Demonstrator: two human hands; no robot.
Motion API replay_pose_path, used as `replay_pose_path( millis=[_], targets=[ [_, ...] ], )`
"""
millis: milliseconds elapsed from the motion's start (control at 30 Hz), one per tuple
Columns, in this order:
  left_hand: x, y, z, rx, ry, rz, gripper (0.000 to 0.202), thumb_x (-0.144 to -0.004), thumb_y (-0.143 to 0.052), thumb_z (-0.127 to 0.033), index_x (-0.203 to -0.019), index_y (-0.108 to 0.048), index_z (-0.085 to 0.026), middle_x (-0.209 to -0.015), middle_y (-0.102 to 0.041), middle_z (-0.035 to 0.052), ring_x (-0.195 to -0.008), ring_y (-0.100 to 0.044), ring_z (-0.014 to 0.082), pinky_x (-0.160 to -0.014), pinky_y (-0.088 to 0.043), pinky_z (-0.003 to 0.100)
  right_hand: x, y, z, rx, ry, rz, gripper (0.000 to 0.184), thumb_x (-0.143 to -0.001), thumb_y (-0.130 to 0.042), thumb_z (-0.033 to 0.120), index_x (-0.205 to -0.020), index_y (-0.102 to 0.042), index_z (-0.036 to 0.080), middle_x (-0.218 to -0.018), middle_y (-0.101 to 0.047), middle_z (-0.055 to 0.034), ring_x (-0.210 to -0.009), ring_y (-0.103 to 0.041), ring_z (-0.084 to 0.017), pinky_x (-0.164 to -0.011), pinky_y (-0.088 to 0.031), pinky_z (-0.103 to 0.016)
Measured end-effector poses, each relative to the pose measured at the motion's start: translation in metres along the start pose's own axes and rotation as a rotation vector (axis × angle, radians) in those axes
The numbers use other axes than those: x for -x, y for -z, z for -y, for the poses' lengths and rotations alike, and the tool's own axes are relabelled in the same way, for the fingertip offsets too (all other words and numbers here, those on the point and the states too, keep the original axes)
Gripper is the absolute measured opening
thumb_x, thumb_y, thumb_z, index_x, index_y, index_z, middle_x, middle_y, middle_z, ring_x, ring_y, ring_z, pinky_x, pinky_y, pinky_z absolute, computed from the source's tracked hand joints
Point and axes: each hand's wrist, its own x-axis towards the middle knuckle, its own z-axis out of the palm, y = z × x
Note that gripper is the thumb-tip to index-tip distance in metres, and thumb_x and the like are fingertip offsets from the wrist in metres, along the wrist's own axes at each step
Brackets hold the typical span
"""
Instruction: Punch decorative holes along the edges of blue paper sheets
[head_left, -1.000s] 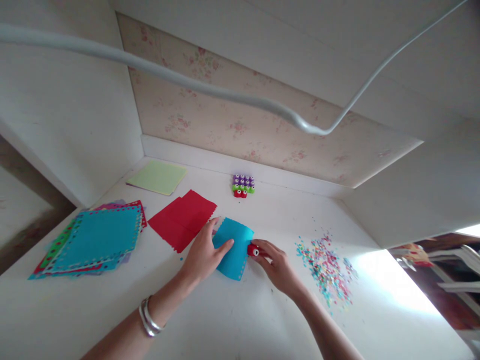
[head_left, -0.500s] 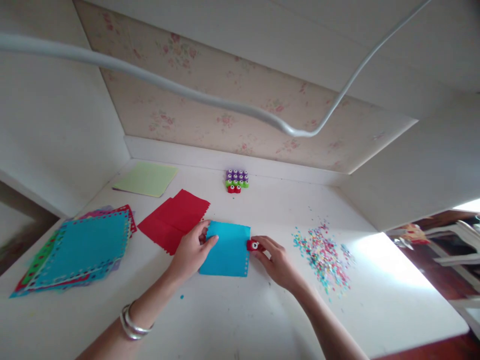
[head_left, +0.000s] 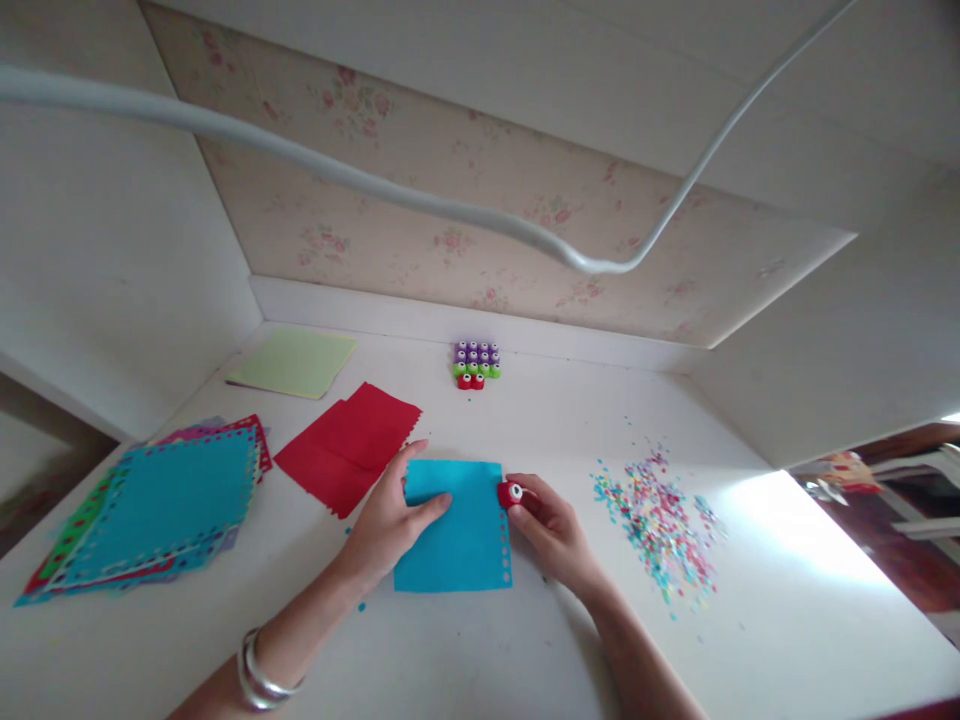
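A square sheet of blue paper lies before me on the white table, with a row of small holes along the lower part of its right edge. My left hand grips its left side, thumb flat on top and the other fingers at the edge. Closed round a small red craft punch, my right hand holds it at the sheet's right edge, above the row of holes. The fingers partly cover the punch. Two overlapping red sheets with notched edges lie just beyond my left hand.
A pile of hole-edged coloured sheets lies on the left, pale green paper behind it. Several purple, green and red punches stand near the back wall. Paper confetti is scattered on the right. A white cable hangs across the upper view.
The blue sheet has come nearer to me and turned slightly. The red punch sits further up its right edge, and more holes show below it. My left thumb reaches further onto the sheet.
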Motion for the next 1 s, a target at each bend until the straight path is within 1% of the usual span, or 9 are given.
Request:
replay_pose_path(
  millis=[133, 333, 400, 467, 600, 700, 833, 933, 1000],
  targets=[
    [0.000, 0.000, 0.000, -0.083, -0.040, 0.024, 0.072, -0.079, -0.071, -0.044, -0.142, -0.042, -0.025, -0.138, -0.053, 0.0120, -0.127, -0.050, 0.0316, -0.108, -0.038, 0.048, 0.000, 0.000, -0.002, -0.004, -0.040, -0.020, 0.030, -0.091, -0.063, 0.043, -0.115, -0.064, 0.024, -0.108, -0.066, -0.0065, -0.095, -0.063, -0.020, -0.081, -0.051, -0.031],
    [-0.004, 0.001, 0.002, -0.087, -0.013, 0.013, 0.070, -0.080, -0.070, -0.047, -0.140, -0.043, -0.025, -0.139, -0.052, 0.0117, -0.128, -0.050, 0.0314, -0.108, -0.037, 0.048, 0.000, 0.001, -0.002, 0.014, -0.024, -0.049, 0.032, -0.091, -0.062, 0.043, -0.116, -0.062, 0.023, -0.107, -0.068, -0.0080, -0.093, -0.065, -0.020, -0.078, -0.053, -0.031],
    [-0.006, 0.004, 0.003, -0.093, -0.009, -0.013, 0.070, -0.079, -0.070, -0.048, -0.139, -0.043, -0.025, -0.138, -0.053, 0.0112, -0.127, -0.050, 0.0313, -0.107, -0.038, 0.047, 0.000, 0.006, -0.002, 0.124, 0.016, -0.092, 0.031, -0.092, -0.060, 0.042, -0.117, -0.063, 0.023, -0.107, -0.068, -0.0084, -0.093, -0.066, -0.021, -0.079, -0.053, -0.032],
    [-0.007, 0.006, 0.003, -0.105, -0.018, -0.044, 0.068, -0.079, -0.069, -0.048, -0.138, -0.043, -0.026, -0.139, -0.052, 0.0101, -0.128, -0.049, 0.0306, -0.108, -0.037, 0.047, 0.000, 0.015, -0.005, 0.328, 0.049, -0.180, 0.032, -0.091, -0.060, 0.042, -0.117, -0.063, 0.024, -0.110, -0.067, -0.0091, -0.093, -0.065, -0.021, -0.076, -0.054, -0.032],
    [-0.007, 0.008, 0.001, -0.102, -0.038, -0.066, 0.065, -0.080, -0.068, -0.048, -0.137, -0.044, -0.028, -0.140, -0.051, 0.0085, -0.131, -0.047, 0.0297, -0.109, -0.036, 0.046, -0.002, 0.042, -0.014, 0.731, 0.000, -0.389, 0.036, -0.091, -0.056, 0.048, -0.116, -0.066, 0.025, -0.109, -0.069, -0.0093, -0.090, -0.065, -0.023, -0.071, -0.053, -0.033],
    [-0.005, 0.007, -0.002, -0.056, 0.017, -0.052, 0.066, -0.079, -0.070, -0.050, -0.136, -0.046, -0.029, -0.137, -0.053, 0.0086, -0.128, -0.050, 0.0307, -0.106, -0.040, 0.047, -0.006, 0.065, -0.020, 0.899, -0.065, -0.497, 0.040, -0.090, -0.052, 0.053, -0.114, -0.068, 0.025, -0.101, -0.071, -0.0085, -0.090, -0.065, -0.025, -0.079, -0.051, -0.038],
    [-0.003, 0.007, -0.005, 0.155, 0.151, 0.032, 0.073, -0.077, -0.072, -0.052, -0.139, -0.041, -0.029, -0.119, -0.064, 0.0096, -0.104, -0.065, 0.0287, -0.086, -0.054, 0.043, -0.012, 0.090, -0.021, 1.048, -0.114, -0.526, 0.041, -0.090, -0.050, 0.052, -0.112, -0.069, 0.022, -0.104, -0.071, -0.0107, -0.105, -0.059, -0.030, -0.090, -0.046, -0.045],
    [-0.003, 0.007, -0.007, 0.215, 0.174, 0.029, 0.074, -0.076, -0.074, -0.051, -0.139, -0.041, -0.028, -0.112, -0.066, 0.0085, -0.095, -0.068, 0.0265, -0.080, -0.056, 0.040, -0.014, 0.089, -0.018, 1.066, -0.083, -0.571, 0.042, -0.089, -0.053, 0.048, -0.115, -0.069, 0.018, -0.120, -0.066, -0.0152, -0.115, -0.054, -0.034, -0.099, -0.041, -0.053],
    [-0.003, 0.007, -0.007, 0.195, 0.150, 0.003, 0.074, -0.076, -0.075, -0.051, -0.138, -0.042, -0.027, -0.110, -0.066, 0.0082, -0.094, -0.068, 0.0258, -0.080, -0.056, 0.040, -0.013, 0.075, -0.014, 0.973, -0.004, -0.646, 0.043, -0.089, -0.054, 0.048, -0.116, -0.068, 0.017, -0.124, -0.063, -0.0170, -0.119, -0.051, -0.034, -0.103, -0.037, -0.056]
  ],
)
